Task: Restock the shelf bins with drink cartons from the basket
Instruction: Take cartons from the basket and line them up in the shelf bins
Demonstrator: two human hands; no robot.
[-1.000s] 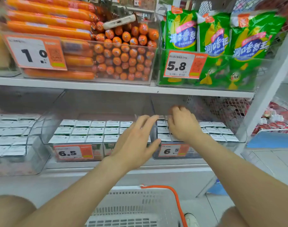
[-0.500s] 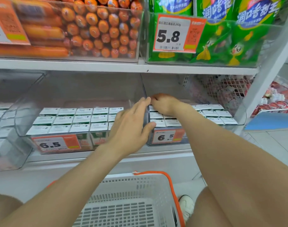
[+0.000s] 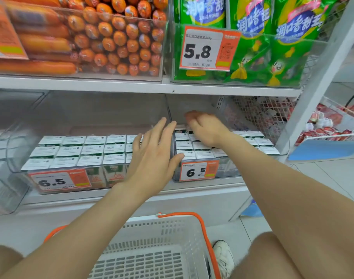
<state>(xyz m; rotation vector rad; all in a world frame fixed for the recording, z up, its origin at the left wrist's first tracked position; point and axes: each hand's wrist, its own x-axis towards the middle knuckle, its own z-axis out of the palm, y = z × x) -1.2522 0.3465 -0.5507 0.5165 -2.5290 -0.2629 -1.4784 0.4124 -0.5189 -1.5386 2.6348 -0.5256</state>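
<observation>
The left hand (image 3: 154, 158) is flat, with straight fingers close together. It lies against the place where two clear plastic bins meet, and its thumb touches the rounded front corner of the right bin (image 3: 228, 168). The right hand (image 3: 206, 127) reaches deeper into this bin, palm down, over the back rows. Its fingers bend downward and are blurred, so I cannot tell if they grip a carton or only touch the tops.

The cartons (image 3: 91, 150) are small rectangular boxes with flat white tops and green printed sides. They stand upright in tight, straight rows in both bins, top edge against top edge. The left bin (image 3: 15, 148) has glossy transparent walls with rounded corners (the light reflects on them). On the front of each bin is an orange and white paper tag (image 3: 57, 181) with 6.5.

Below the arms stands the basket (image 3: 152, 248). It is of hard white plastic with rows of narrow slots in the walls and floor, and a thin orange handle (image 3: 206, 238) runs along its rim.

On the white shelf (image 3: 131, 86) above, one clear bin holds orange sausages (image 3: 111, 37) in shiny film, round ends forward. Beside it stand glossy green bags (image 3: 252, 47).
</observation>
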